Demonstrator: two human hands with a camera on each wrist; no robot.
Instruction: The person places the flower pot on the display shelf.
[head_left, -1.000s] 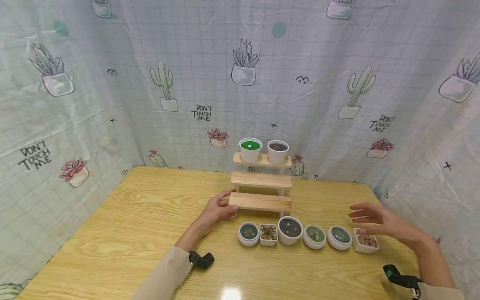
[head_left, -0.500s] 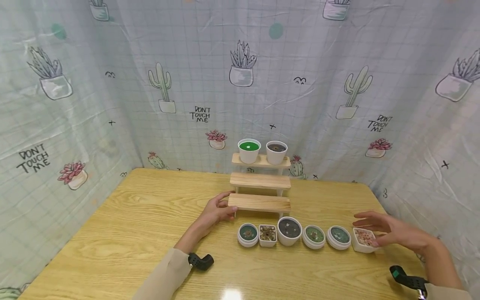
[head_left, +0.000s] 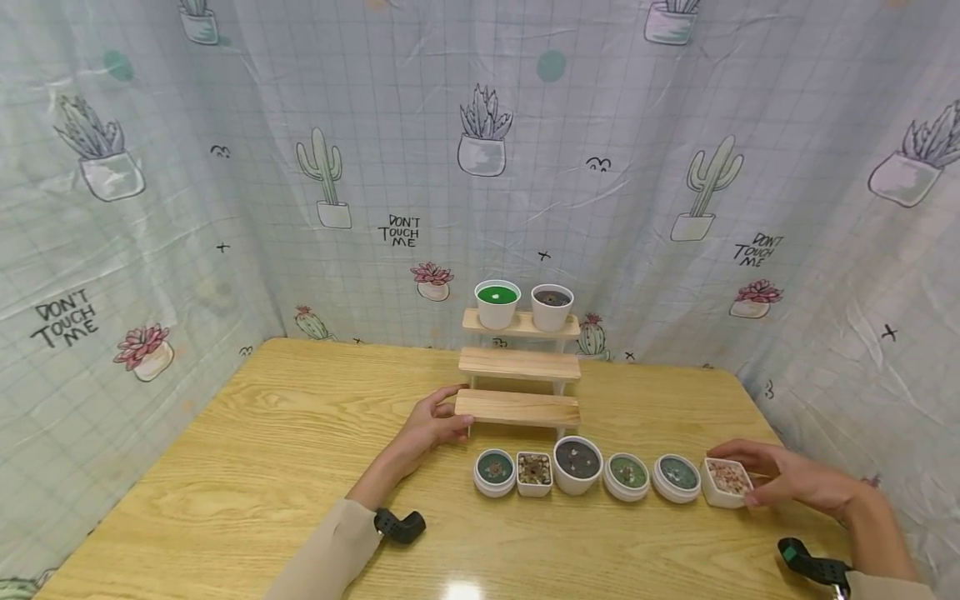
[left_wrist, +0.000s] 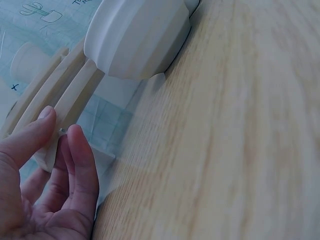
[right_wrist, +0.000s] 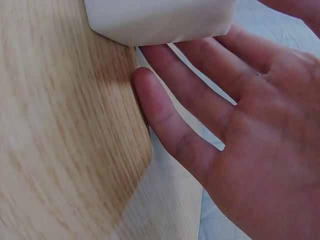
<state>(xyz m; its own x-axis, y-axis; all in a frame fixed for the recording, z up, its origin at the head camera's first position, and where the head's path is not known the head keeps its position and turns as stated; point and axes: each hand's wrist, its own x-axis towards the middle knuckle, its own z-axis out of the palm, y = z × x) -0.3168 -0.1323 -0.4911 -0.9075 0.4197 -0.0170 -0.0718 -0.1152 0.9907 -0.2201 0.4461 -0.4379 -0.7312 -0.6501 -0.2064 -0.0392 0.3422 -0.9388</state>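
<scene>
A three-step wooden display stand (head_left: pixel 517 407) stands mid-table. At the left end of its lowest step, my left hand (head_left: pixel 425 431) pinches the board, thumb on top and fingers curled below, as the left wrist view shows. My right hand (head_left: pixel 806 479) holds a small square white pot (head_left: pixel 727 482) filled with pinkish gravel, thumb at the near right corner and index finger behind the far rim. In the right wrist view the other fingers (right_wrist: pixel 195 95) reach along and under the pot's side, close over the table.
A row of white pots lines the front of the stand: a round dark-green one (head_left: pixel 495 472), a square pebbled one (head_left: pixel 534 473), a taller dark one (head_left: pixel 577 465) and two low green ones. Two round pots, one bright green (head_left: pixel 498 303), occupy the top step. A printed curtain (head_left: pixel 480 208) hangs behind.
My right hand has come down and round the square gravel pot, its fingers now behind it and its thumb at the near corner. The left hand stays on the stand.
</scene>
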